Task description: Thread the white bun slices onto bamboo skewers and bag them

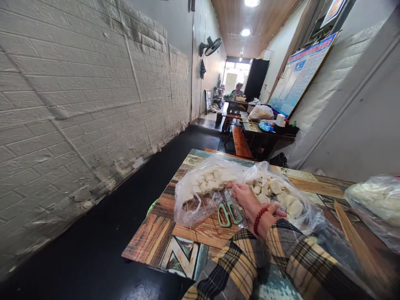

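My arms cross, in plaid sleeves. My right hand (245,196), with a red bead bracelet (260,218) at its wrist, reaches left over the other. Its fingertips are pinched at the near edge of a clear plastic bag (183,208) of white skewered pieces (211,180); what they grip is too small to make out. Behind that wrist, my left hand (276,210) is partly hidden. Its visible fingers are stretched out beside a second bag of loose white, round-edged pieces (292,204). Green-handled scissors (224,216) lie between, with thin wooden skewers (206,210) sticking out of the left bag.
The patterned wooden table (150,239) has another filled plastic bag (378,196) at its right. A brick-patterned wall (93,91) runs along the left. Beyond stand a red bench (240,141) and a table with bags (261,112). A person (238,89) sits at the far end.
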Available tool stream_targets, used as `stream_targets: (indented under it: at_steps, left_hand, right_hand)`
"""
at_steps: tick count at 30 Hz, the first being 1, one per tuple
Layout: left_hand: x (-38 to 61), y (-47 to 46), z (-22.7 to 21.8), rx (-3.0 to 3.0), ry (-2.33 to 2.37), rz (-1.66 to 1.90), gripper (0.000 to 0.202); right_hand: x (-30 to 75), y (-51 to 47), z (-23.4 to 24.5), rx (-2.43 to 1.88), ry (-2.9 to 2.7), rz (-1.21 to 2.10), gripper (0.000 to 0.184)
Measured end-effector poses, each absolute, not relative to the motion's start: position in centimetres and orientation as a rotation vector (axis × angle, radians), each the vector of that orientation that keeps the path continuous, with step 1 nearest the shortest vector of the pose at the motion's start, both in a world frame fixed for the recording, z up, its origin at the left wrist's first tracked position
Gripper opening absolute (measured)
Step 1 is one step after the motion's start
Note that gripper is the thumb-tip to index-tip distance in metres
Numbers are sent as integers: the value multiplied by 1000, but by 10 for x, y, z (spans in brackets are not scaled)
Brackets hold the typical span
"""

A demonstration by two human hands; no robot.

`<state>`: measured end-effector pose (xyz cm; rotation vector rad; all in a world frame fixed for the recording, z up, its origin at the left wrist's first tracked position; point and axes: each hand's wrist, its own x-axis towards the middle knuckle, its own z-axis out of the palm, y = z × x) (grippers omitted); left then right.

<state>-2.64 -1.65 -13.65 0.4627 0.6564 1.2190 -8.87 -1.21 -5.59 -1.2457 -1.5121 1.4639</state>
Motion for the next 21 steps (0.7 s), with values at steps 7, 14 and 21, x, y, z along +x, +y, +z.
stream_targets:
  at_steps: [7,14,21]
  left_hand:
    - [-36,6,-148,454,632,1038,25]
    - [-32,-5,-131,446,692,1108,28]
    - [-27,-18,-127,488,660,1209,22]
  right_hand:
    - [-105,-12,-53,-1411,-1839,1392,32]
    - [-96,-19,-36,-1503,-2305,941,24]
    - [-78,-16,-4,-1401,-2527,351,33]
